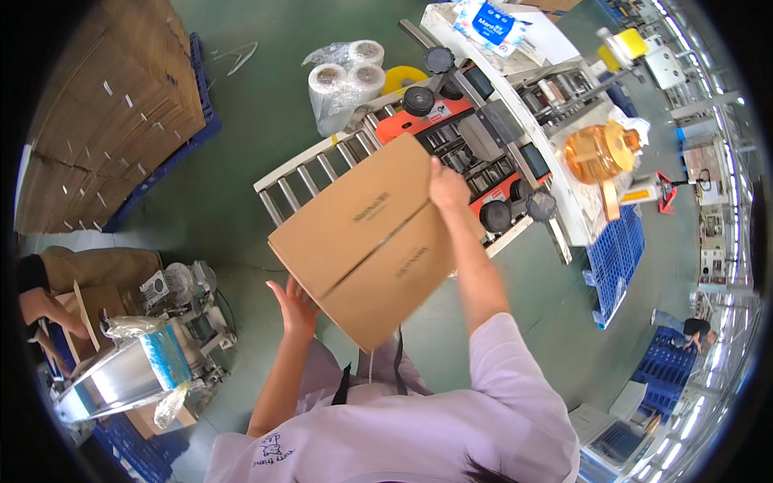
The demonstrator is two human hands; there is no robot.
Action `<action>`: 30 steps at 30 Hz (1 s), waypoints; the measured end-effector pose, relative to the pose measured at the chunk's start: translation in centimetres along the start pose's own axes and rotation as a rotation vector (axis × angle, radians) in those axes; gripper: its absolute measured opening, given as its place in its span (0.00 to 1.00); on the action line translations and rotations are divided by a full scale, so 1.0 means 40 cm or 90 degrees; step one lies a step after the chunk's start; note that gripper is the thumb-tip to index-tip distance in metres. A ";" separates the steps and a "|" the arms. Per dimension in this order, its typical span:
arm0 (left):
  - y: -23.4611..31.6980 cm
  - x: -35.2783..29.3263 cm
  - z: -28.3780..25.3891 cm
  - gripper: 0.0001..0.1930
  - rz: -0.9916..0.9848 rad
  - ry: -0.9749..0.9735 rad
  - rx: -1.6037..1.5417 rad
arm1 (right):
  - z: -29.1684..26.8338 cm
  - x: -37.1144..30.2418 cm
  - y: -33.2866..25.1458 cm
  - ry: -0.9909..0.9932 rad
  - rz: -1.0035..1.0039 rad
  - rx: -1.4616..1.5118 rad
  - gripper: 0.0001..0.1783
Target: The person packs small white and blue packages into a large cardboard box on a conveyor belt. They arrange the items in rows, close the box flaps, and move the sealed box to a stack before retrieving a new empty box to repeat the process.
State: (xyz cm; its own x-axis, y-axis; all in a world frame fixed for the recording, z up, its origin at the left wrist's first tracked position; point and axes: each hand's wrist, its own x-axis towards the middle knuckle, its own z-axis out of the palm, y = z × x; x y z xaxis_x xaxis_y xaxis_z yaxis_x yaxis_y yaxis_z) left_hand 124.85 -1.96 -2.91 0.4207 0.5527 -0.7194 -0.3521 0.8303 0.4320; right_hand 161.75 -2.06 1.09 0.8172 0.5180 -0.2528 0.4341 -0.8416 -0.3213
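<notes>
A brown cardboard box point(354, 233) with a closed top and a seam along its middle is tilted in front of my body. It covers part of a roller conveyor. My right hand point(448, 185) grips the box at its far right edge, with the fingertips partly hidden. Against the near left edge is my left hand point(296, 306), thumb spread outward and the other fingers partly tucked behind the cardboard. The underside of the box cannot be seen.
Beyond the box stands a box-sealing machine point(483, 133) with black knobs, beside conveyor rollers point(326, 165). Wrapped film rolls point(346, 76) sit behind. Flattened cartons point(121, 105) are stacked at left. A co-worker's hand point(64, 314) touches another box. An amber jug point(596, 153) is at right.
</notes>
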 end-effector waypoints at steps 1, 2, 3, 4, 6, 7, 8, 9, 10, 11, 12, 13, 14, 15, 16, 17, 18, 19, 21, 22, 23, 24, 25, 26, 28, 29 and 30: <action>-0.012 -0.007 0.055 0.39 0.126 0.011 0.135 | 0.048 0.013 -0.016 0.007 -0.010 -0.023 0.37; -0.083 0.061 0.051 0.38 0.328 0.232 0.404 | 0.081 0.009 -0.060 0.091 -0.051 -0.102 0.33; -0.077 0.067 0.105 0.39 0.403 0.250 0.462 | 0.077 0.034 -0.064 0.057 -0.046 -0.060 0.31; -0.063 0.074 0.159 0.40 0.480 0.267 0.516 | 0.068 0.054 -0.067 0.024 -0.044 -0.021 0.31; -0.092 0.127 0.190 0.41 0.520 0.275 0.583 | 0.062 0.043 -0.047 0.202 -0.303 -0.099 0.32; -0.098 0.154 0.216 0.41 0.541 0.278 0.612 | 0.060 0.040 -0.040 0.296 -0.438 -0.134 0.35; -0.099 0.172 0.238 0.41 0.535 0.270 0.609 | 0.061 0.032 -0.033 0.218 -0.460 -0.121 0.36; -0.091 0.190 0.273 0.41 0.532 0.261 0.601 | 0.060 0.026 -0.030 0.143 -0.484 -0.112 0.38; -0.093 0.206 0.301 0.40 0.526 0.252 0.595 | 0.064 0.024 -0.026 0.064 -0.505 -0.104 0.40; -0.098 0.229 0.322 0.40 0.539 0.221 0.592 | 0.060 0.042 -0.021 0.079 -0.506 -0.127 0.40; -0.100 0.254 0.344 0.41 0.556 0.190 0.585 | 0.046 0.077 -0.012 0.100 -0.509 -0.150 0.40; -0.111 0.268 0.358 0.41 0.570 0.165 0.578 | 0.038 0.104 0.002 0.114 -0.517 -0.173 0.40; -0.122 0.276 0.379 0.42 0.520 0.162 0.569 | 0.030 0.129 0.018 0.121 -0.521 -0.187 0.39; -0.130 0.283 0.404 0.42 0.476 0.162 0.556 | 0.027 0.155 0.028 0.129 -0.531 -0.198 0.39; -0.141 0.286 0.423 0.43 0.431 0.170 0.542 | 0.034 0.173 0.043 0.143 -0.493 -0.174 0.38; -0.149 0.287 0.436 0.44 0.385 0.177 0.529 | 0.045 0.181 0.060 0.154 -0.451 -0.149 0.38; -0.165 0.298 0.441 0.41 0.430 0.187 0.598 | 0.072 0.163 0.045 0.161 -0.414 -0.118 0.38; -0.172 0.318 0.419 0.38 0.471 0.201 0.670 | 0.101 0.099 -0.002 0.116 -0.494 -0.131 0.38; -0.146 0.333 0.307 0.30 0.248 -0.042 0.484 | 0.109 -0.069 -0.083 0.034 -0.657 -0.165 0.38; -0.147 0.292 0.275 0.23 0.178 -0.033 0.270 | 0.103 -0.082 -0.098 0.046 -0.651 -0.163 0.39; -0.160 0.255 0.207 0.20 0.069 -0.069 0.277 | 0.092 -0.063 -0.095 0.055 -0.647 -0.162 0.40; -0.175 0.219 0.114 0.18 0.163 -0.080 0.604 | 0.093 -0.038 -0.087 0.090 -0.672 -0.178 0.40; -0.174 0.147 0.046 0.15 0.221 -0.016 0.787 | 0.092 -0.007 -0.067 0.123 -0.691 -0.190 0.40; -0.186 0.085 -0.051 0.14 0.214 -0.020 0.882 | 0.090 0.021 -0.057 0.149 -0.718 -0.240 0.40; -0.272 -0.020 -0.297 0.17 0.108 0.097 0.859 | 0.087 0.067 -0.028 0.228 -0.762 -0.261 0.38; -0.242 -0.118 -0.350 0.19 0.035 0.183 0.826 | 0.080 0.092 -0.012 0.238 -0.745 -0.318 0.35; -0.256 -0.189 -0.430 0.20 0.027 0.315 0.774 | 0.072 0.136 0.017 0.269 -0.748 -0.396 0.33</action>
State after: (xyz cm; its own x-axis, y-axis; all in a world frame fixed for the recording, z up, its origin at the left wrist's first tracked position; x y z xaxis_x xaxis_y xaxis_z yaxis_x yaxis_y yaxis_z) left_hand 110.88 -15.85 -11.26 -0.0124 0.7113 -0.7028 0.7253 0.4903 0.4834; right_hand 165.39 0.61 -3.14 -0.1363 0.9692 0.2053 0.9415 0.0622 0.3312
